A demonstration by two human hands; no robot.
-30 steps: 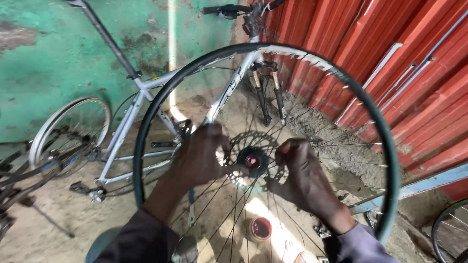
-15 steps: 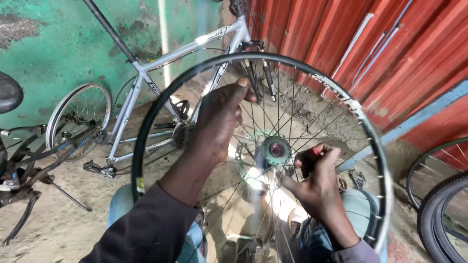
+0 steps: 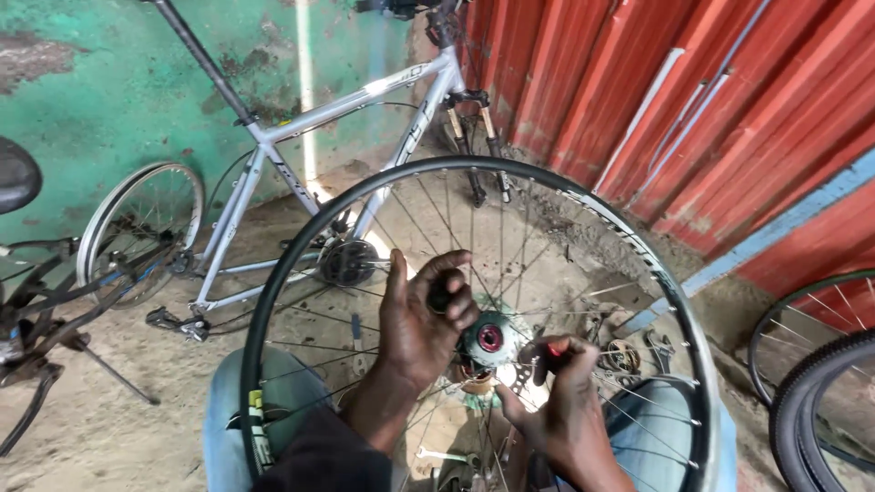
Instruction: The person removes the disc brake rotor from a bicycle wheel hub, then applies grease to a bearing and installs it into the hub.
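A black-rimmed, wire-spoked bicycle wheel (image 3: 301,237) stands upright across the person's lap, its lower rim resting between the blue-jeaned knees (image 3: 255,401), with the silver hub with a red centre (image 3: 489,338) near the middle of the view. The left hand (image 3: 419,319) is curled around a small dark part (image 3: 440,293) just left of the hub, fingers closed on it; what the part is cannot be told. The right hand (image 3: 565,401) sits just below and right of the hub, pinching a thin red-tipped tool (image 3: 556,349) between the spokes. The wheel seems steadied only by the knees and the two busy hands, so a hard twist at the hub could make it roll or tip toward the sandy ground (image 3: 109,428). The tool tip lies close to the thin spokes and could slip off and jab the fingers. A small part let go here would likely drop among the loose metal bits (image 3: 624,355) on the ground behind. The grey-framed bicycle (image 3: 355,100) leaning on the green wall (image 3: 91,91) stands well apart.
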